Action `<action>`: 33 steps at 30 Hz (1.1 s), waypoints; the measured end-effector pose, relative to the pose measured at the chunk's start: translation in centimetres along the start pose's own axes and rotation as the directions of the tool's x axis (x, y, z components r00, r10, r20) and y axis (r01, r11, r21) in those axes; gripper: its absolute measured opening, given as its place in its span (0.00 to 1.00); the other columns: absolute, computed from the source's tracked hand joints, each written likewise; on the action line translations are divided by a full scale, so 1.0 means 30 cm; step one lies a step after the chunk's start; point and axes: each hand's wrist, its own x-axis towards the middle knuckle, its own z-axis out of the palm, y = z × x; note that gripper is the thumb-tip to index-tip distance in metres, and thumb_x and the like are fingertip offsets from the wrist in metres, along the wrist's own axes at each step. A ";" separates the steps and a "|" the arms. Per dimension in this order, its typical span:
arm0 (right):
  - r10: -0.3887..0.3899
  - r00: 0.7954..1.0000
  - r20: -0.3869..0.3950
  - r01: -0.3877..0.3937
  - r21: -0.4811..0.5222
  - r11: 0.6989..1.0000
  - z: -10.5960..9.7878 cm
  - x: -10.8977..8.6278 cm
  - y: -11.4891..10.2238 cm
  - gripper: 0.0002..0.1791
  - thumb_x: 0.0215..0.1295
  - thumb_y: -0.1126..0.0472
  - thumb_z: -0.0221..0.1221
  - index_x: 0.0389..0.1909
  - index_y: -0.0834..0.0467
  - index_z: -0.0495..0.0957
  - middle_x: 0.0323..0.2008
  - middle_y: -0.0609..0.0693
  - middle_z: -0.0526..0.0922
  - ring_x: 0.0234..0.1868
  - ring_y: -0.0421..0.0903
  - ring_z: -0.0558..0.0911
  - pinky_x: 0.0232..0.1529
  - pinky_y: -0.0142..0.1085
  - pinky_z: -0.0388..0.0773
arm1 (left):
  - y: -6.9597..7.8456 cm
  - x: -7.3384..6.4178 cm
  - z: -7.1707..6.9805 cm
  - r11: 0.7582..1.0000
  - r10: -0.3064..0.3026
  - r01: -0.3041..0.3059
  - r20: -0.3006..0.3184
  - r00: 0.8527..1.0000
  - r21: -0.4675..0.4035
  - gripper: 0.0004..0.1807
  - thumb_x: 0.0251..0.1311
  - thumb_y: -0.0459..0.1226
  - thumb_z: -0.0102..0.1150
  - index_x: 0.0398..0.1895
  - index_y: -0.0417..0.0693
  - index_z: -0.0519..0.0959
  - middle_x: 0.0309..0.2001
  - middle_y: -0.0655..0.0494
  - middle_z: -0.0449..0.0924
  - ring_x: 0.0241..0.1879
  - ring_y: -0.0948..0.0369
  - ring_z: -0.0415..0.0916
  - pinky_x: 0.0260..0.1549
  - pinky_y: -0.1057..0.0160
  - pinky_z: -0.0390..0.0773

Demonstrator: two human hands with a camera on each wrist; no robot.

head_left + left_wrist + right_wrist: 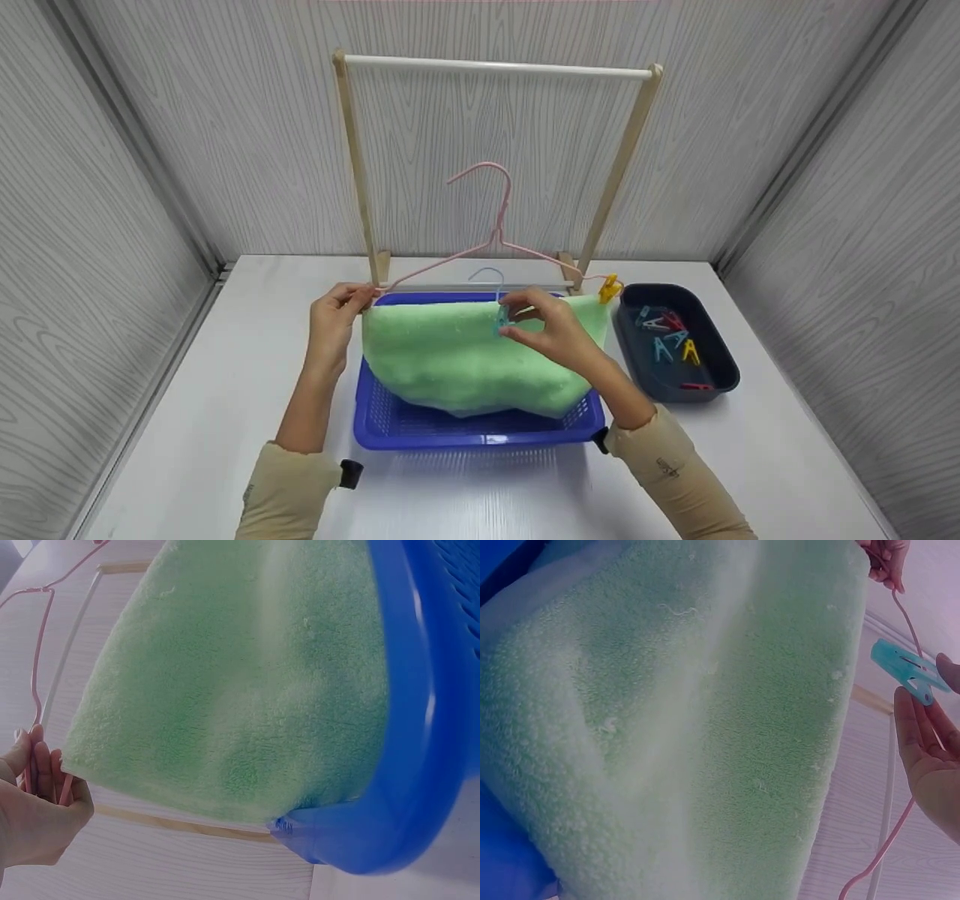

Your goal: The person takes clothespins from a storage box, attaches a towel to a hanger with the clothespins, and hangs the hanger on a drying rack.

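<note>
A green fluffy towel (480, 352) hangs folded over the lower bar of a pink clothes hanger (504, 217). At the hanger's left end my left hand (330, 322) grips the pink wire beside the towel's top corner. My right hand (551, 326) pinches a teal clothespin (907, 669) between thumb and fingers. In the right wrist view that clothespin is apart from the towel's edge. A yellow clothespin (610, 289) sits clipped at the hanger's right end, on the towel's top right corner.
Beneath the towel stands a blue plastic basket (480, 441). A dark tray (731, 367) on the right holds several coloured clothespins (664, 349). Behind rises a wooden rack with a white top bar (495, 66). A light blue hook (487, 271) shows behind the towel.
</note>
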 end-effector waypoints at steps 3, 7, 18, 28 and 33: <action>0.000 1.000 0.004 0.000 -0.001 1.000 0.002 0.001 0.000 0.18 0.53 0.75 0.62 0.45 0.76 0.70 0.38 0.67 0.75 0.39 0.59 0.76 0.40 0.46 0.77 | 0.000 -0.001 -0.001 1.000 0.002 -0.002 -0.002 1.000 0.003 0.06 0.60 0.29 0.55 0.30 0.34 0.80 0.26 0.58 0.79 0.30 0.62 0.72 0.35 0.67 0.72; 0.001 1.000 0.002 -0.001 -0.001 1.000 0.002 0.005 -0.002 0.18 0.53 0.75 0.62 0.45 0.75 0.70 0.38 0.67 0.75 0.39 0.59 0.76 0.41 0.45 0.77 | 0.002 0.000 -0.001 1.000 0.008 -0.008 -0.002 1.000 0.015 0.07 0.60 0.30 0.56 0.31 0.33 0.80 0.26 0.58 0.79 0.30 0.62 0.72 0.35 0.67 0.72; -0.039 0.999 0.002 0.039 -0.005 0.999 -0.002 0.018 -0.012 0.18 0.53 0.75 0.62 0.45 0.75 0.70 0.37 0.66 0.75 0.39 0.60 0.76 0.40 0.47 0.77 | 0.002 -0.005 -0.003 1.000 -0.003 0.004 -0.014 1.000 0.026 0.07 0.60 0.31 0.56 0.30 0.34 0.80 0.26 0.58 0.79 0.30 0.63 0.72 0.35 0.67 0.72; -0.044 0.999 -0.011 0.044 -0.007 0.999 -0.017 0.031 -0.025 0.18 0.52 0.76 0.62 0.44 0.76 0.70 0.38 0.67 0.74 0.39 0.60 0.76 0.40 0.48 0.76 | 0.003 -0.006 -0.002 1.000 0.002 -0.002 -0.008 1.000 0.001 0.06 0.61 0.29 0.55 0.30 0.36 0.80 0.26 0.58 0.80 0.32 0.58 0.72 0.35 0.67 0.72; -0.058 0.998 -0.013 0.058 -0.019 0.998 -0.017 0.035 -0.024 0.18 0.51 0.77 0.62 0.44 0.75 0.70 0.38 0.66 0.74 0.39 0.60 0.76 0.39 0.48 0.76 | 0.004 -0.004 -0.001 1.000 0.011 -0.011 -0.005 1.000 -0.008 0.06 0.61 0.29 0.54 0.29 0.37 0.81 0.26 0.58 0.80 0.31 0.58 0.73 0.34 0.68 0.73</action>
